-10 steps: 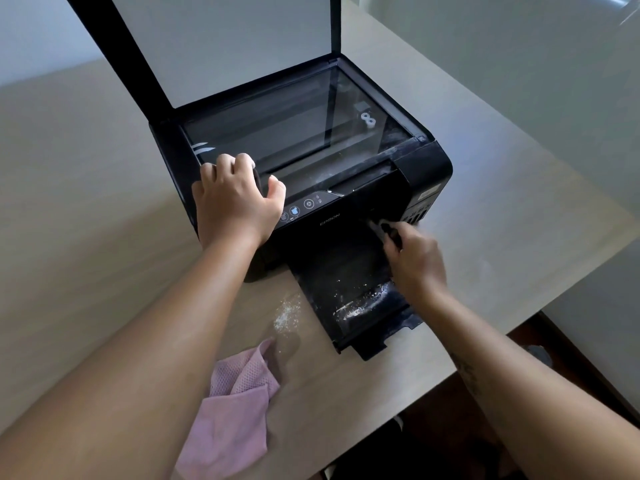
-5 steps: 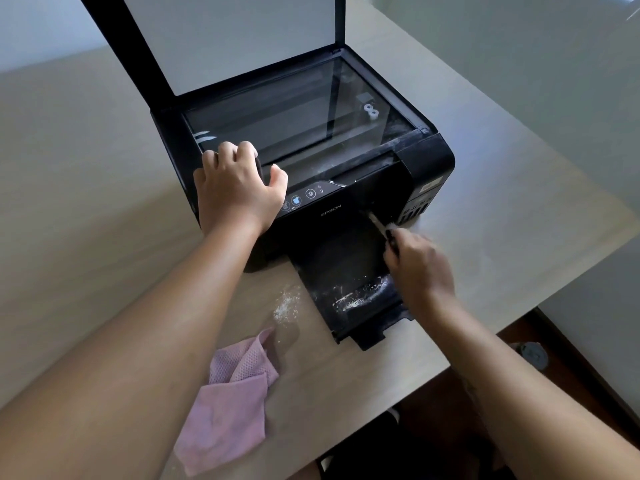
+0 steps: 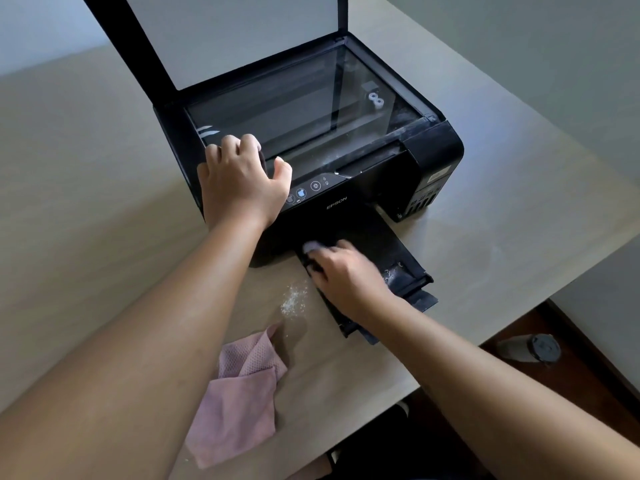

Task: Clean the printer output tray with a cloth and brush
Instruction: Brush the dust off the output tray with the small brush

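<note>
Now the right hand (image 3: 346,275) curls its fingers around a blurred brush (image 3: 311,247), whose pale bristles touch the output tray (image 3: 388,244) just beyond the fingertips. The left hand (image 3: 239,188) grips the Epson printer (image 3: 433,150) with bent fingers, and the pink cloth (image 3: 239,393) lies well behind them.

Both bare arms extended: left hand (image 3: 242,188), fingers curled, grips the printer (image 3: 434,150) at its front corner; right hand (image 3: 346,275), lower, clutches a brush (image 3: 312,247)

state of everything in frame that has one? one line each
Black-framed scanner lid, raised open.
Black pull-out output tray, extended, white dust at its outer end.
Pink mesh cloth, crumpled on beige table, untouched.
Small pale-tipped brush, held on tray, blurred.
Left hand, grips black printer corner.
Right hand, grips brush.
</note>
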Demonstrator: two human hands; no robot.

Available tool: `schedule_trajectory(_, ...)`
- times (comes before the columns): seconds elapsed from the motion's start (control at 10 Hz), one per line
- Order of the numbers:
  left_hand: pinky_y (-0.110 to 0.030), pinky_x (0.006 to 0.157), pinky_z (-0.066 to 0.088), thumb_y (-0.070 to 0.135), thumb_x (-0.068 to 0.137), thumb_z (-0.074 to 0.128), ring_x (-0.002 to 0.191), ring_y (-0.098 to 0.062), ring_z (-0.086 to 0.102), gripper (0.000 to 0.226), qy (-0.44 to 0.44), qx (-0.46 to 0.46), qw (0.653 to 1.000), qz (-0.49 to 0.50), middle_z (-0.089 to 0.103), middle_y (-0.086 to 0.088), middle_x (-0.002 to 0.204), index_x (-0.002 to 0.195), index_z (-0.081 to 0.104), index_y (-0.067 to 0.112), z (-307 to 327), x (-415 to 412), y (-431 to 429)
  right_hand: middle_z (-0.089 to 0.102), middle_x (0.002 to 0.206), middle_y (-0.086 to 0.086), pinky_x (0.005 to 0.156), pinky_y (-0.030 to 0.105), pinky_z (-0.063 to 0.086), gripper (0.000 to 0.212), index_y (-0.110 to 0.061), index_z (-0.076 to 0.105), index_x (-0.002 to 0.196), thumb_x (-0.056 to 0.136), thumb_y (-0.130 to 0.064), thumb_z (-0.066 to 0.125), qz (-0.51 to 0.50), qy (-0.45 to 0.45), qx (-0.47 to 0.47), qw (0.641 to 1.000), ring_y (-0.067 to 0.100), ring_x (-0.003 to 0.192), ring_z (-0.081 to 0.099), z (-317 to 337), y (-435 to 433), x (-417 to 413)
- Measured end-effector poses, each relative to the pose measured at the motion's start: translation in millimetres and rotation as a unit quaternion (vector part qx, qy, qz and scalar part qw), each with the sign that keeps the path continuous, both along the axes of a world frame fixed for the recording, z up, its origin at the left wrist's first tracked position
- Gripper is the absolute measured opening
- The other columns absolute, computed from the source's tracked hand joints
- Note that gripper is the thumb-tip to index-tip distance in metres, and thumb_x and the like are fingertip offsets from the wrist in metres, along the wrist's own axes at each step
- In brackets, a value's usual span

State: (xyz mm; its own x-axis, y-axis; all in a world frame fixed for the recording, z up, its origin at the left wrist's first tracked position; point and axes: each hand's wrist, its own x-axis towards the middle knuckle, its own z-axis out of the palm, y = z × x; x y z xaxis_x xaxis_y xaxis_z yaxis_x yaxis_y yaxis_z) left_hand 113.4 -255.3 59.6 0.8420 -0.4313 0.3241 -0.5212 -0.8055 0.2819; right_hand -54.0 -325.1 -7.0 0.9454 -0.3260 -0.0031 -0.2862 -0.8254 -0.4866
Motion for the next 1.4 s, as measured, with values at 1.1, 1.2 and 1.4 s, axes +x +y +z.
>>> schedule_trajectory(1.1, -0.043, 0.09, 0.034, 0.051, 0.087, 0.043, 0.106, -0.034, 0.045, 0.04, -0.007, -0.008, 1.0, -0.004, 0.055, -0.009, 0.108, 0.099, 0.055, 0.015, -0.4, -3.8, 3.6, 0.067, 0.077, 0.001, 0.049, 0.031, 0.042, 0.017, -0.023, 0.068, 0.098, 0.094, -0.033, 0.056, -0.255, -0.038, 0.071, 0.964, 0.017, 0.061, 0.055, -2.1, -59.6, -81.1)
schedule_trajectory(1.2, -0.043, 0.09, 0.034, 0.051, 0.087, 0.043, 0.106, -0.034, 0.045, 0.04, -0.009, -0.009, 1.0, -0.004, 0.056, -0.009, 0.107, 0.099, 0.055, 0.015, -1.0, -3.3, 2.8, 0.067, 0.075, 0.002, 0.05, 0.035, 0.046, 0.018, -0.018, 0.068, 0.094, 0.092, -0.033, 0.058, -0.135, 0.009, 0.068, 0.988, 0.022, 0.063, 0.059, 1.8, -44.0, -75.5)
schedule_trajectory(1.4, -0.043, 0.09, 0.034, 0.051, 0.087, 0.044, 0.106, -0.034, 0.046, 0.04, -0.009, -0.011, 1.0, -0.003, 0.056, -0.009, 0.108, 0.1, 0.055, 0.015, -1.6, -3.5, 2.7, 0.062, 0.071, 0.002, 0.046, 0.029, 0.035, 0.019, -0.018, 0.066, 0.096, 0.096, -0.031, 0.053, -0.247, -0.007, 0.019, 0.969, 0.02, 0.058, 0.055, 8.0, -56.5, -82.8)
